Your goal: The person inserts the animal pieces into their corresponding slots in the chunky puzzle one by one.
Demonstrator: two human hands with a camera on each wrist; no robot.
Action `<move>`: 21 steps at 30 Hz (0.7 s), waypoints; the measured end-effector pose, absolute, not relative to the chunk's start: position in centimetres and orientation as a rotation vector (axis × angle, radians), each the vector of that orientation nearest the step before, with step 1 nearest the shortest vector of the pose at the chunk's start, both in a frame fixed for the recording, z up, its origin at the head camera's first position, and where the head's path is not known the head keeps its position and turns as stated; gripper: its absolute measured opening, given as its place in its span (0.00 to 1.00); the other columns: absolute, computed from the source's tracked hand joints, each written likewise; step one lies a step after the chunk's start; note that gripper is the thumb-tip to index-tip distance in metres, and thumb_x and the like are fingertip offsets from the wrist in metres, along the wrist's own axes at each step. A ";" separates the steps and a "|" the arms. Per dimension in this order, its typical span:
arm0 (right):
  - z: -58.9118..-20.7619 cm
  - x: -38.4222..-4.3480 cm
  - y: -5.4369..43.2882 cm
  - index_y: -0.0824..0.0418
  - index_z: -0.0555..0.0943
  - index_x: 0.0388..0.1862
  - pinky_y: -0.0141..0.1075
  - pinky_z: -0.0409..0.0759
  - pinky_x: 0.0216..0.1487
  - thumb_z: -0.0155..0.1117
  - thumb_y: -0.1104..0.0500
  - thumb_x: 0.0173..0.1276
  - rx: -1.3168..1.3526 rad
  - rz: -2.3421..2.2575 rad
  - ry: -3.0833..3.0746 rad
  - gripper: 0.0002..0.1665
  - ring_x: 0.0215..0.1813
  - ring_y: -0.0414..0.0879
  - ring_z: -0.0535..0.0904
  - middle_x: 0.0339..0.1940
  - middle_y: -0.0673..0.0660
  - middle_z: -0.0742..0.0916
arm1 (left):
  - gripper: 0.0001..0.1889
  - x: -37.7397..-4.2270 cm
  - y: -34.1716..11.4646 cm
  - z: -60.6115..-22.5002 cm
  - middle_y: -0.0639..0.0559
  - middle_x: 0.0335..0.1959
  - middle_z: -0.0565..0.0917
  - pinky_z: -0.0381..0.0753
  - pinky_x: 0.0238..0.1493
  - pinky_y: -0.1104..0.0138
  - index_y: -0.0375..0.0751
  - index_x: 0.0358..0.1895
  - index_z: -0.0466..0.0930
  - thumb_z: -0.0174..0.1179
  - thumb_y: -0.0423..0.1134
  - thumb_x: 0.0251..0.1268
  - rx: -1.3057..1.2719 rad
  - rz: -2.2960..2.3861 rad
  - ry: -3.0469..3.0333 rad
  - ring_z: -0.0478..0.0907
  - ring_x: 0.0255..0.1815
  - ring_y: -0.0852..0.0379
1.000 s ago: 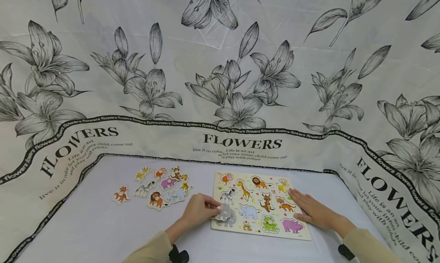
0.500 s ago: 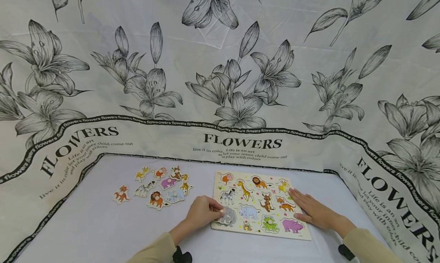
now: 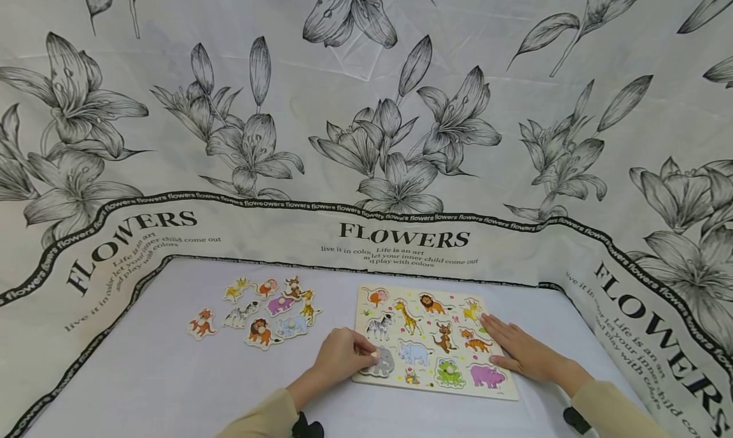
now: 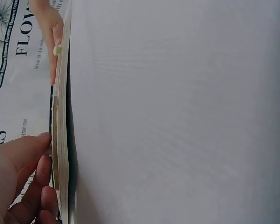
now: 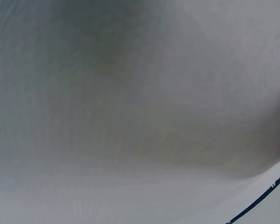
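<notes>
Only the head view shows animal pictures (image 3: 432, 304); left hand (image 3: 343, 355) pinches elephant piece (image 3: 383, 363), right hand (image 3: 525, 351) rests outstretched.

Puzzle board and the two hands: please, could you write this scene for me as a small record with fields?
Left hand: pinches the elephant piece
Piece position: over its place in the near left corner of the puzzle board; fully seated or not, unclear
Right hand: rests on the right edge of the puzzle board
Frog piece: in its place, near row
Loose pieces: nine, left of the puzzle board
Table cover: white
Backdrop: pale cloth, floral print
</notes>
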State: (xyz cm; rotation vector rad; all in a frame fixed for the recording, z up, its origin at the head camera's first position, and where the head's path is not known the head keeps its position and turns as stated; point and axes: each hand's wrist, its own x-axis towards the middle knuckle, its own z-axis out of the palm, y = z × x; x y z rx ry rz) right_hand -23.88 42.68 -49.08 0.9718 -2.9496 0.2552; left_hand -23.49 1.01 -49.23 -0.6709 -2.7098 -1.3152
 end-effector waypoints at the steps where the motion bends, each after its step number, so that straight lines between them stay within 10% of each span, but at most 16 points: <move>1: -49.1 -23.9 42.7 0.66 0.55 0.75 0.13 0.22 0.64 0.53 0.43 0.72 0.971 0.254 -2.950 0.42 0.71 0.18 0.26 0.72 0.72 0.64 | 0.04 -23.5 1.1 -49.3 0.63 0.20 0.82 0.65 0.22 0.76 0.47 0.28 0.88 0.72 0.41 0.49 -0.671 -1.312 -2.711 0.66 0.17 0.71; 21: -49.0 -23.9 42.7 0.67 0.55 0.75 0.13 0.22 0.64 0.52 0.42 0.72 0.938 0.279 -2.987 0.43 0.71 0.18 0.26 0.73 0.72 0.62 | 0.04 -23.4 1.2 -49.5 0.64 0.20 0.82 0.64 0.22 0.76 0.47 0.28 0.88 0.73 0.41 0.48 -0.665 -1.285 -2.709 0.65 0.18 0.71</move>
